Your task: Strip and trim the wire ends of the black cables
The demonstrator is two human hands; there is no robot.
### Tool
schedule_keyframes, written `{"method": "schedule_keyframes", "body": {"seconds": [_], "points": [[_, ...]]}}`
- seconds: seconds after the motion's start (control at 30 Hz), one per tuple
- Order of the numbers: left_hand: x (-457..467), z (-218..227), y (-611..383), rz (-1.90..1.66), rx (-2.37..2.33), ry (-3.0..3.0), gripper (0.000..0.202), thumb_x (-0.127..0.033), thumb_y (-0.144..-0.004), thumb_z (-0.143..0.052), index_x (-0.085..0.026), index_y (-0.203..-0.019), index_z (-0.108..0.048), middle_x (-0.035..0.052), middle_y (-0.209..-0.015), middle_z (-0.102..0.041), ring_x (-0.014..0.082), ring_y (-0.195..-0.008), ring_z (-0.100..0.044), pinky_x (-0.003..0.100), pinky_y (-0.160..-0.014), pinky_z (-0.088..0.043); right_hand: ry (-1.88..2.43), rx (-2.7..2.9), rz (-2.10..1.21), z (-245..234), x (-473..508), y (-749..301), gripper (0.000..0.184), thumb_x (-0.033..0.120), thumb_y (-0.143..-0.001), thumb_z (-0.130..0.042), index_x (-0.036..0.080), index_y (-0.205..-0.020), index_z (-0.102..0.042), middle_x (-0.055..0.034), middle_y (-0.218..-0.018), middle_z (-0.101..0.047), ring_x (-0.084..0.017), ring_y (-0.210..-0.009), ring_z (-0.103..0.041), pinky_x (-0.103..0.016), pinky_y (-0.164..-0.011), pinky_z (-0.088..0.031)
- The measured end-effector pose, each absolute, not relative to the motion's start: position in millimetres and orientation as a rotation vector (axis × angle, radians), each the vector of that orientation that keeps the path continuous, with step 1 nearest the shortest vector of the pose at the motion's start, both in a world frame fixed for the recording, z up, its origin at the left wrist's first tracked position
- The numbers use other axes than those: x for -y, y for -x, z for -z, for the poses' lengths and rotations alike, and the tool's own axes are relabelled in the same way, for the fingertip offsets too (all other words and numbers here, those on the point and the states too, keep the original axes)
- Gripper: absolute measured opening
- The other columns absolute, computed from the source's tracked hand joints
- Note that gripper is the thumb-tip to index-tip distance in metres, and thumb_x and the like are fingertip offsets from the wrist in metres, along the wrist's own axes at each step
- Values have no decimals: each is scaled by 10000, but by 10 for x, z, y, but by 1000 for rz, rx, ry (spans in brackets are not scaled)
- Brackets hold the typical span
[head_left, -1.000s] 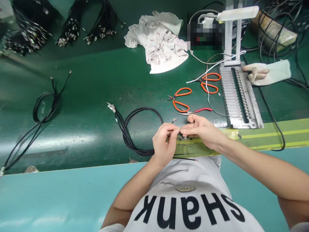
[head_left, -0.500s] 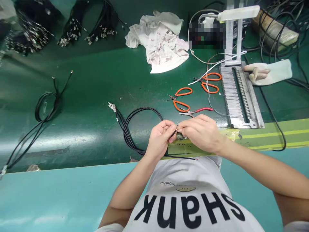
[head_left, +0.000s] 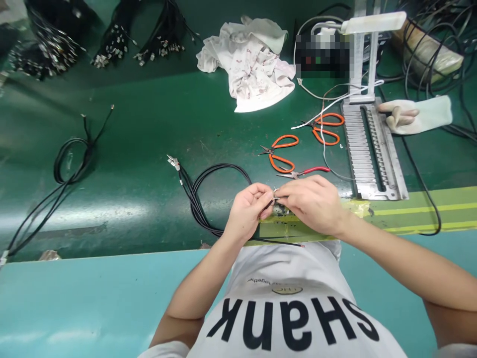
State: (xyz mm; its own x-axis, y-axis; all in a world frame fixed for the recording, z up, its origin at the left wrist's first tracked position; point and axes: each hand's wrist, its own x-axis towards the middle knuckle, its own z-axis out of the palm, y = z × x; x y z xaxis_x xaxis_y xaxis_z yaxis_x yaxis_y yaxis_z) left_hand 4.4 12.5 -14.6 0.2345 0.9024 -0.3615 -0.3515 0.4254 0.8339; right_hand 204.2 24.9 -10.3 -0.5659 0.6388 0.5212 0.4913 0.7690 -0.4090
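Note:
Near the table's front edge, my left hand (head_left: 250, 208) pinches a black cable close to its end. My right hand (head_left: 311, 203) meets it there, thumb and fingers closed around the tip, where a small metallic bit shows between the hands; its kind is too small to make out. A coil of black cable (head_left: 194, 196) lies left of my hands, with silver metal connectors (head_left: 173, 162) at its far end. Another black cable end (head_left: 286, 242) with a copper-coloured tip pokes out below my hands. Just beyond my right hand lie red-handled pliers (head_left: 303, 172).
Orange-handled cutters (head_left: 283, 153) and a second orange pair (head_left: 328, 128) lie farther back. At the right stand a slotted metal fixture (head_left: 359, 149) and a white glove (head_left: 421, 114). White cloths (head_left: 249, 64) lie at the back; another black cable (head_left: 70, 169) is at left.
My hands stay together at the cable end, with the right fingers shifted slightly and a little more metal showing between them. The camera view has shifted slightly.

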Motion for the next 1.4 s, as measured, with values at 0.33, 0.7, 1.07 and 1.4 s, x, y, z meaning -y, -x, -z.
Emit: {"method": "schedule_keyframes", "body": {"seconds": [0.33,0.7,1.07,1.4], "points": [[39,214,-161,-1188,-1262,-1312,147,-327,-860,-715,-185,-824,-700,58,-836,-663,153,-780,-597,259,-684,-471,1264,1547,-1612,-56,-279,-1963,358,270,-827,-719,257,-871,-364,4,-782,-743,-194,-740,-702,-355,-736,-502],[-112,200,-52,-997,-1030,-794,265,-368,-827,-768,-150,-829,-618,-31,-631,-514,31,-463,-376,180,-462,-234,835,2318,-203,114,-238,-2053,136,133,-949,-589,264,-913,-595,37,-1104,-785,-163,-1074,-701,-362,-875,-424],[79,200,-141,-1218,-1319,-1548,121,-304,-897,-672,-198,-842,-684,74,-871,-676,187,-856,-614,304,-770,-499,1238,1210,-1877,-54,-239,-1920,463,309,-778,-768,266,-885,-319,28,-752,-728,-178,-691,-679,-328,-691,-493],[-89,179,-16,-996,-1027,-833,243,-346,-844,-759,-146,-837,-622,-29,-668,-513,31,-480,-391,185,-461,-239,755,2309,-157,44,-235,-1982,168,103,-951,-561,226,-842,-522,19,-1030,-777,-149,-975,-684,-331,-810,-426]]}}
